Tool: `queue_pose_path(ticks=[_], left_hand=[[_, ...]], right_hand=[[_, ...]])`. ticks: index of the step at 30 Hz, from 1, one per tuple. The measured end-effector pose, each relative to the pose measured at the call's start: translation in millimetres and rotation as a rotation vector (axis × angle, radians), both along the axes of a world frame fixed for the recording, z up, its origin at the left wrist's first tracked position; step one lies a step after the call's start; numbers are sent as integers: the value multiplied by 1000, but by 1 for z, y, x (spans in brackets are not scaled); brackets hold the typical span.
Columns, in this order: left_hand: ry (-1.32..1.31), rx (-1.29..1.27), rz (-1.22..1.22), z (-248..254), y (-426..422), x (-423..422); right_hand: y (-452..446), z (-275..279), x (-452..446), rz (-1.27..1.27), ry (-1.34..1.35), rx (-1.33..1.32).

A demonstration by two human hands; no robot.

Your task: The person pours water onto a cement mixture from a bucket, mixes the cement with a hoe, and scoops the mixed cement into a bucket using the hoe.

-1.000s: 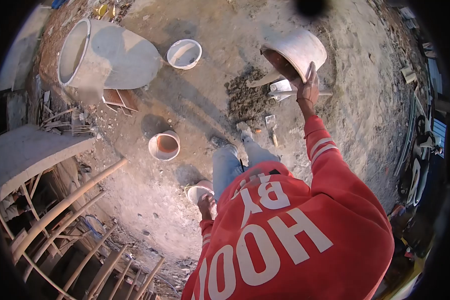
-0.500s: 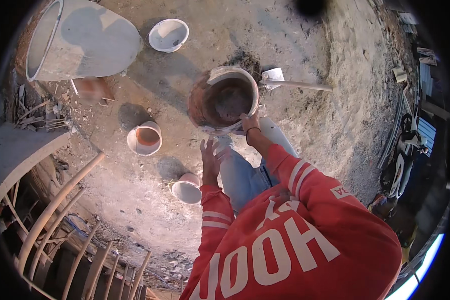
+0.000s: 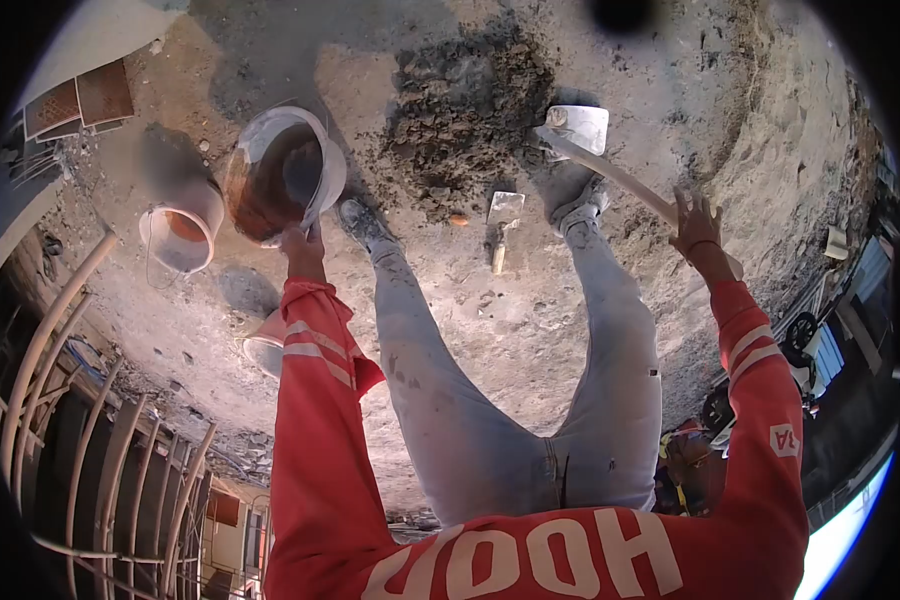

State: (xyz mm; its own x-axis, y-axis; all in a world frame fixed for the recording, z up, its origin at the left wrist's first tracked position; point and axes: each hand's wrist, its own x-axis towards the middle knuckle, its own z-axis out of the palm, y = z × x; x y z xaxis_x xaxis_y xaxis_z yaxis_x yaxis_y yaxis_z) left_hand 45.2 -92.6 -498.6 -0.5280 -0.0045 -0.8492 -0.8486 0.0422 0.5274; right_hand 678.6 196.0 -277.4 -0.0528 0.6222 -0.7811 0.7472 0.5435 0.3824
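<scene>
A large mortar-smeared bucket is tipped, its mouth facing me, at the left of the view. My left hand grips its rim. On the right, a hoe with a pale metal blade lies on the ground, its wooden handle slanting toward me. My right hand is over the far end of that handle with fingers spread. Between my feet and beyond them spreads a heap of dark wet mortar. A trowel lies in front of the heap.
A smaller bucket stands left of the large one, and another bucket sits nearer me. Wooden poles line the lower left. A motorbike is at the right. My shoes stand apart on the rough ground.
The large bucket has gone from my right hand to my left hand and moved leftward. My right hand has let go and swung right to the hoe handle. My legs are now wide apart.
</scene>
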Motion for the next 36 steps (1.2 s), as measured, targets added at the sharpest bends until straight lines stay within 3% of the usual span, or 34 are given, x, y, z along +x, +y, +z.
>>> queue_pose_path(ticks=[1,2,3,5,7,9,11,12,13,15,17,18,21,22,23,24,25,27,30,32,35,36], left_hand=[[8,27,43,-26,15,-1],[-27,153,115,-48,23,3],[-43,192,135,-57,25,14],[-56,181,121,-62,37,49],[-100,-2,125,-10,82,112],[-265,-47,-316,-19,65,156],[-194,-228,-783,22,78,225],[-53,-145,-1082,10,56,251],[1,4,-1219,-3,37,280],[-614,101,-1059,47,75,306],[-602,266,-999,97,136,322],[-531,289,-929,117,169,321],[-181,298,-841,127,273,289],[-65,25,-773,118,303,272],[232,-118,-937,77,313,254],[527,-340,-1071,36,323,235],[601,-481,-1144,29,332,220],[645,-450,-1252,20,329,206],[661,-508,-1348,29,296,235],[563,-524,-1349,40,255,273],[246,-308,-1197,0,190,324],[241,-302,-1173,18,180,339]], right_hand=[[20,-9,25,-96,-227,-223],[23,-26,56,-330,-161,-251],[16,-23,77,-786,132,-323],[-9,-35,100,-293,206,-168],[-35,-38,86,-314,207,-102],[-53,-26,61,-339,270,-28],[-49,-3,23,-497,293,-114],[-52,11,7,-477,325,-104],[-56,21,-2,-514,377,-119],[-62,44,-42,-611,539,-69],[-78,38,-71,-642,565,-57],[-77,35,-102,-740,607,-95],[-91,-17,-183,-515,928,70],[-91,-39,-205,-460,1032,104],[-81,-58,-229,-682,1078,-50],[-83,-83,-243,-717,1081,-89],[-88,-113,-252,-628,1109,19],[-84,-113,-268,-739,1003,-129],[-122,-97,-238,-742,981,-72],[-139,-72,-211,-826,731,-252],[-170,-37,-175,-908,787,-174],[-186,-38,-163,-927,821,-107]])
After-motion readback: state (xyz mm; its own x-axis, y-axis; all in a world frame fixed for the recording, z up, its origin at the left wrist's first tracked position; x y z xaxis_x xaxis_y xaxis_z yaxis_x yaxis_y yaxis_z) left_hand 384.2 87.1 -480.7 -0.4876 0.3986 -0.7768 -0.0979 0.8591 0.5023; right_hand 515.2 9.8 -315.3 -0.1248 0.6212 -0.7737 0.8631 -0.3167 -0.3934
